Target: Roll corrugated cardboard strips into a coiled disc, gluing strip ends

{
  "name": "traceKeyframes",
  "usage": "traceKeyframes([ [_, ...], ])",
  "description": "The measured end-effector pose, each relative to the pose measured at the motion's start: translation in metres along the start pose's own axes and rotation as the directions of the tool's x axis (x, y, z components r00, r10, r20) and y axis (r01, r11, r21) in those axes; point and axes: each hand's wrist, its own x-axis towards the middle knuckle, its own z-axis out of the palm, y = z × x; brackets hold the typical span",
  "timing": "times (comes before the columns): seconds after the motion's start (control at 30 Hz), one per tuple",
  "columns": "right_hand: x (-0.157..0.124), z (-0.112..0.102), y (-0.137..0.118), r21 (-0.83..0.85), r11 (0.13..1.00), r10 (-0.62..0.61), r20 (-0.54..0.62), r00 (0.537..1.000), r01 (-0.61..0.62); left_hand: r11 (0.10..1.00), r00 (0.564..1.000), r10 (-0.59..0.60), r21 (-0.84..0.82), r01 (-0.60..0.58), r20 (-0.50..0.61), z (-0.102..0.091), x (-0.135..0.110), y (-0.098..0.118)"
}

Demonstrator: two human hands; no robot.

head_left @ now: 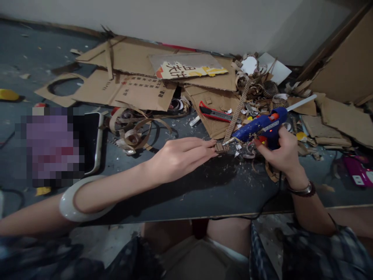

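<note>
Small corrugated cardboard piece: brown, squarish, ridged edge showing, at mid-table over the dark tabletop. Left hand comes in from 9 o'clock, fingertips pinched together on the piece. Right hand clamped around a blue hot glue gun, its metal nozzle aimed at the piece from 2 o'clock; touching or just beside, cannot tell. White glue stick sticks out the gun's rear. Power cord drops toward 6 o'clock. From the piece: red utility knife on a cardboard sheet at 12 o'clock, curled cardboard strips at 9 o'clock. White bangle on left forearm, watch on right wrist.
</note>
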Motion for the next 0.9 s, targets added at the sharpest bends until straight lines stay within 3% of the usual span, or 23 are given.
traceKeyframes([
  [0.5,-0.003,-0.001,0.002,-0.045,0.998,-0.039,0.0,0.999,0.039,1.0,1.0,-0.012,0.01,0.012,0.009,-0.001,0.001,0.001],
  [0.7,-0.008,-0.007,0.003,-0.189,0.98,-0.062,-0.015,0.998,0.058,1.0,1.0,-0.019,0.004,0.019,0.013,0.0,-0.001,0.0],
  [0.83,-0.008,-0.015,-0.001,-0.334,0.942,-0.011,0.045,0.999,0.026,1.0,0.999,-0.026,-0.003,0.026,0.023,-0.002,-0.001,0.001],
  [0.9,-0.004,-0.021,-0.002,-0.392,0.92,0.032,0.017,0.999,-0.023,1.0,0.999,-0.025,0.0,0.025,0.036,-0.002,-0.001,0.002],
])
